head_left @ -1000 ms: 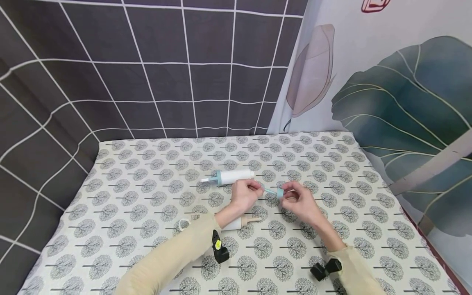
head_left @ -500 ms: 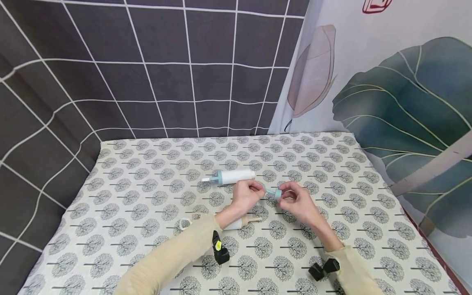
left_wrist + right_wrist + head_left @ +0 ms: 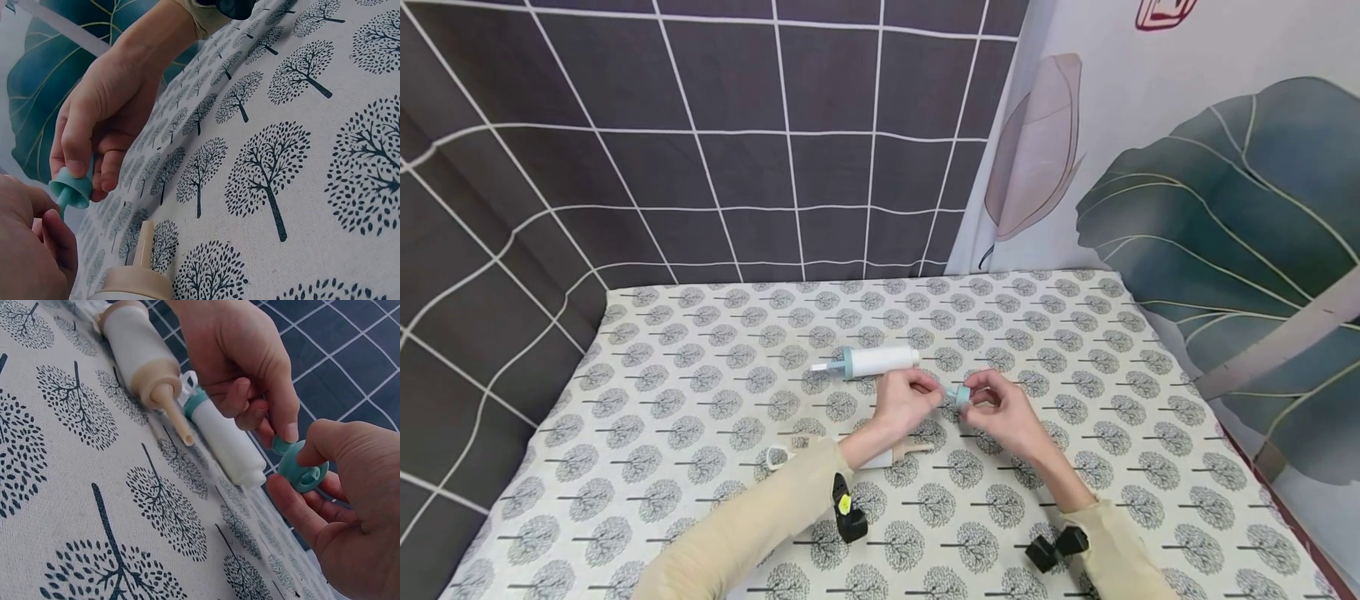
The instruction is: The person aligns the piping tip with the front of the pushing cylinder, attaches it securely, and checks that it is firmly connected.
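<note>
Above the cloth, both hands work on one teal cap (image 3: 962,397) with a thin stem. My left hand (image 3: 904,406) pinches the stem. My right hand (image 3: 1006,417) grips the rim of the flared cap between thumb and fingers. The right wrist view shows small raised shapes on the face of the teal cap (image 3: 299,467). Behind the left hand lies a white bottle (image 3: 882,360) with a teal collar and a narrow teal end pointing left. A second bottle with a beige nozzle (image 3: 912,450) lies below the left wrist, its body partly hidden by the forearm.
A white loop (image 3: 775,456) pokes out left of the left sleeve (image 3: 775,504), at the second bottle's other end. The tree-print cloth (image 3: 700,492) covers the table, and a dark checked curtain (image 3: 730,167) hangs behind it. Each wrist carries a small black camera.
My right hand has moved slightly left with the teal cap, closer to the left fingertips. Less of the stem shows between the hands. Both bottles lie where they were.
</note>
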Demonstrator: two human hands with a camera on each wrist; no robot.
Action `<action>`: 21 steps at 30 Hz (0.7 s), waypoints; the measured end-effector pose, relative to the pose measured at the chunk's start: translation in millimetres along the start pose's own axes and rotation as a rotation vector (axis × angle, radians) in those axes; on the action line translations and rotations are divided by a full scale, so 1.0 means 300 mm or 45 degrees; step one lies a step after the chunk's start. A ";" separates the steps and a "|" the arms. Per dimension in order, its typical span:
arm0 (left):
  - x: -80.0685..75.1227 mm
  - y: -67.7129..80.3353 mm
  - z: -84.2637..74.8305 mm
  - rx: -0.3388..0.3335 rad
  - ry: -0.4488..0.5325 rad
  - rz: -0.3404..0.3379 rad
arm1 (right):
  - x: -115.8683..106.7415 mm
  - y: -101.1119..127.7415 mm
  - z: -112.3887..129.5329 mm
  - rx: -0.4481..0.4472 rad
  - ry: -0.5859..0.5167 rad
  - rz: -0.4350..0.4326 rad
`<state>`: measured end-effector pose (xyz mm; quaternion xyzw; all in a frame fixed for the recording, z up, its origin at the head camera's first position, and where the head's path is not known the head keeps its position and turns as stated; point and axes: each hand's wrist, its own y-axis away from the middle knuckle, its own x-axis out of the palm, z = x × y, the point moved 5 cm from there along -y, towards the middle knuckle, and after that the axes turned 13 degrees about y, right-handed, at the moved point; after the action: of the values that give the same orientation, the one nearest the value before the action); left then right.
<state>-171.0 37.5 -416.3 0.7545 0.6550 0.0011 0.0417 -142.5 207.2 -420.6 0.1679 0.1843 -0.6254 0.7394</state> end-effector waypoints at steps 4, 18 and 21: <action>0.006 0.001 0.002 -0.011 0.013 0.017 | 0.000 0.000 -0.001 0.018 0.000 0.001; 0.024 0.015 -0.004 -0.055 0.038 0.150 | 0.006 -0.005 -0.001 -0.017 -0.028 0.010; 0.026 0.021 -0.007 -0.082 0.049 0.174 | 0.006 -0.005 -0.001 -0.030 -0.017 0.014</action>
<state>-163.7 44.4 -414.3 0.7956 0.6022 0.0395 0.0529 -143.7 205.4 -421.7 0.1559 0.1857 -0.6202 0.7460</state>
